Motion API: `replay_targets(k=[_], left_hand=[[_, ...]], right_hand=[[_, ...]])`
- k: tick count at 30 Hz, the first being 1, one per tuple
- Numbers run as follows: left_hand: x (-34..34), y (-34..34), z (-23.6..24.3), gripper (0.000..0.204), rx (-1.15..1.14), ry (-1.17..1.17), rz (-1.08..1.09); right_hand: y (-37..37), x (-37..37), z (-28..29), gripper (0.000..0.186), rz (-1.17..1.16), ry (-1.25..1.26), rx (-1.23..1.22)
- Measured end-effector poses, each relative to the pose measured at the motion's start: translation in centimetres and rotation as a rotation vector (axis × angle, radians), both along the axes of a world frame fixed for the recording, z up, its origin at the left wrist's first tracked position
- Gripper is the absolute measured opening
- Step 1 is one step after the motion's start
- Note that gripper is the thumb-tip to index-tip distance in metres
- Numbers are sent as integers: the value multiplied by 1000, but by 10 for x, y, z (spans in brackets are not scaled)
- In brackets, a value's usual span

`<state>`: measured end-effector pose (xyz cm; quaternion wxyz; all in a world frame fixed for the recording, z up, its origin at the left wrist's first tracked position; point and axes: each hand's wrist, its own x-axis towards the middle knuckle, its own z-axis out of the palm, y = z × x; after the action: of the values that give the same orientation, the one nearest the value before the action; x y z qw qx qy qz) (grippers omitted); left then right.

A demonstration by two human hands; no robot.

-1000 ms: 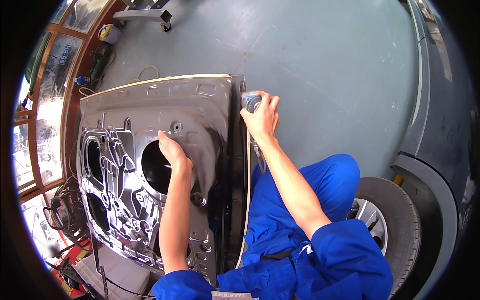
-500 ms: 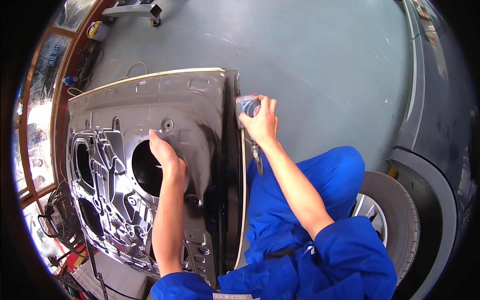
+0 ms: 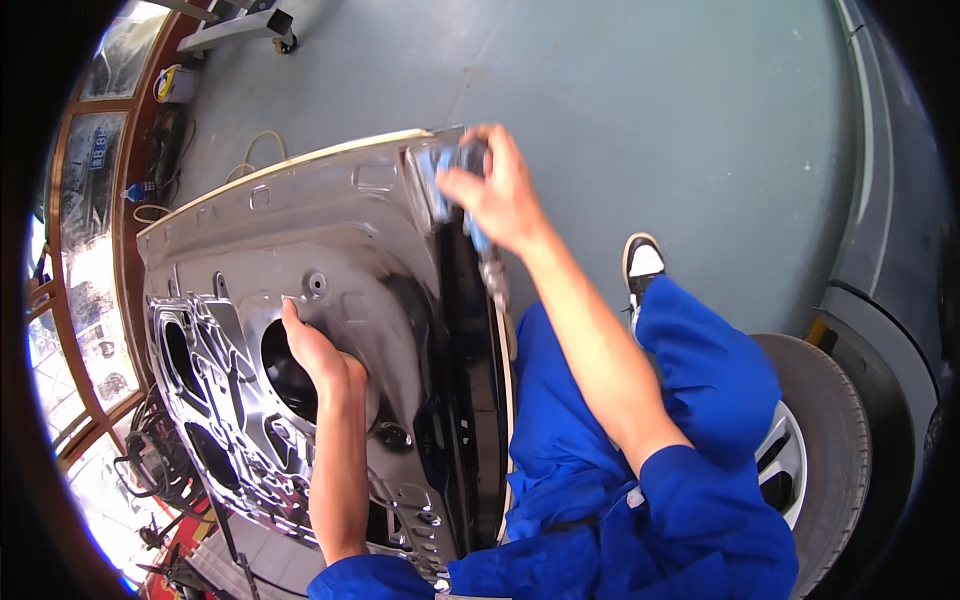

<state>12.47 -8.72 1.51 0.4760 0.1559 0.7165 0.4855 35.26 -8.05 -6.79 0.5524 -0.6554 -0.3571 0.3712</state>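
My right hand [image 3: 478, 185] is closed around a blue and metal air sanding tool [image 3: 440, 160], which sits over the upper right corner of a grey metal car door panel [image 3: 380, 230]. A hose fitting [image 3: 494, 275] trails down from the tool along the door's side. My left hand [image 3: 325, 355] grips the rim of the large round opening in the door's middle, thumb on top, with most fingers hidden inside or behind it. The door's left half has smaller cutouts and stamped ribs, and a pale strip runs along its far edge.
A car's grey body [image 3: 890, 200] and a wheel [image 3: 830, 430] stand at my right. Wooden-framed glazed panels [image 3: 100, 270], a white bucket [image 3: 176, 85] and coiled black hoses [image 3: 145, 455] are at left. A wheeled grey stand [image 3: 240, 30] is behind. My shoe [image 3: 643, 262] rests on the floor.
My right hand and the tool moved up and left, from beside the door's edge onto its upper corner. My left hand still holds the opening. A shoe has come into view.
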Motion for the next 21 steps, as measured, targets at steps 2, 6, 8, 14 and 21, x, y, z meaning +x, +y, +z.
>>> replay_targets(k=[2,6,8,14,21], left_hand=[[12,-1,12,36,-38,67,46],[-4,0,10,35,-40,149,49],[-18,-3,6,33,-69,218,13],[5,4,12,48,17,275,173],[-10,1,-3,46,-4,410,154]], right_hand=[[29,7,-25,57,-4,286,26],[-33,-19,22,49,81,60,-37],[-72,-27,24,50,120,165,-188],[-3,-4,31,48,126,54,-104],[-45,-21,40,52,201,-161,-85]])
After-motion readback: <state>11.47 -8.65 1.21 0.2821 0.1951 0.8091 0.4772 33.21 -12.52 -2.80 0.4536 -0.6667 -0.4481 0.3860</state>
